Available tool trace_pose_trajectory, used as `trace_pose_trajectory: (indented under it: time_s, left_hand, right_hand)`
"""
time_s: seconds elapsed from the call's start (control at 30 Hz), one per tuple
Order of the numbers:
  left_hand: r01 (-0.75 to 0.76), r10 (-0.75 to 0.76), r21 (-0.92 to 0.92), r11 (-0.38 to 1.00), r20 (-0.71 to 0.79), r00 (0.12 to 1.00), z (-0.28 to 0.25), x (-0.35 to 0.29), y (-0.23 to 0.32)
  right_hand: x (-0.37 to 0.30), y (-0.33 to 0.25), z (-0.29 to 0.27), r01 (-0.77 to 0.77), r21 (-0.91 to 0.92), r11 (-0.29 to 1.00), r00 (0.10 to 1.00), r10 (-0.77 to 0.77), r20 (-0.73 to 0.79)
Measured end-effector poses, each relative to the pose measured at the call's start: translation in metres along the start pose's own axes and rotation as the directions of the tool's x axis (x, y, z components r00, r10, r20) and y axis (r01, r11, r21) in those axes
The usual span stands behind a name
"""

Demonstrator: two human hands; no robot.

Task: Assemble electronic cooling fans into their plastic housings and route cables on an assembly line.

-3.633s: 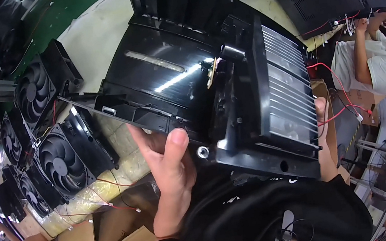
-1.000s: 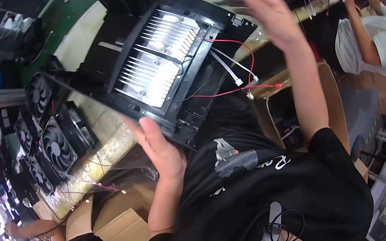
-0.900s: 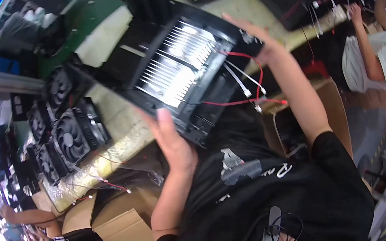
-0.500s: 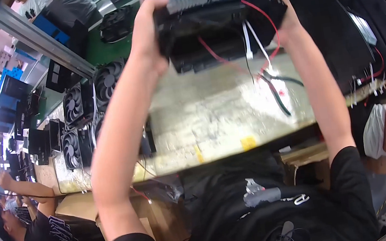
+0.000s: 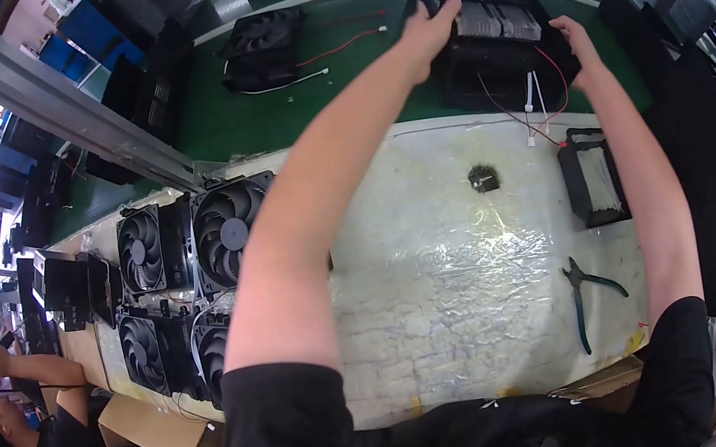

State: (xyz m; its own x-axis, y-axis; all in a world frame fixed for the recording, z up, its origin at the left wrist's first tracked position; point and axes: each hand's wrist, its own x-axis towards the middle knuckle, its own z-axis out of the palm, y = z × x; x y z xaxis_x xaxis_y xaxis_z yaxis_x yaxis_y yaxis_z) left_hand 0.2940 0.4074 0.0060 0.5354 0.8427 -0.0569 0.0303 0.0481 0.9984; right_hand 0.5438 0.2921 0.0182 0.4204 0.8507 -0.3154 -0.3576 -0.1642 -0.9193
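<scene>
At the far side, over the green surface, is a black housing (image 5: 496,64) with grey finned metal blocks on top. Red, black and white wires (image 5: 530,96) hang from its near side. My left hand (image 5: 430,35) grips its left edge, thumb on top, beside a tall black upright piece. The fingers of my right hand (image 5: 577,47) are curled on its right edge. Whether the housing rests on the green surface I cannot tell. Pliers with dark green handles (image 5: 580,301) lie on the pale worktable (image 5: 444,303), well short of both hands.
Several black fans (image 5: 233,233) stand at the left of the worktable. A black open box (image 5: 592,188) sits by my right forearm. Another fan unit with loose wires (image 5: 262,48) lies on the green surface (image 5: 339,97). A metal post (image 5: 74,118) slants across the left; a co-worker (image 5: 52,408) is beyond.
Both hands have carried the black housing away from me and rightward, from above the worktable to the green surface. The pliers and the black open box now show fully.
</scene>
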Motion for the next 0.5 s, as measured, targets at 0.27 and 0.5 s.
trace_pose_trajectory:
  time_s: [0.27, 0.5]
  left_hand:
    - [0.579, 0.172, 0.639, 0.507, -0.733, 0.658, -0.260, 0.002, 0.020]
    - [0.575, -0.482, 0.214, 0.789, -0.365, 0.797, -0.254, -0.001, 0.012]
  right_hand:
    - [0.022, -0.046, -0.013, 0.303, -0.667, 0.681, 0.898, -0.439, -0.039]
    - [-0.006, -0.054, 0.045, 0.574, -0.690, 0.440, 0.659, -0.749, 0.071]
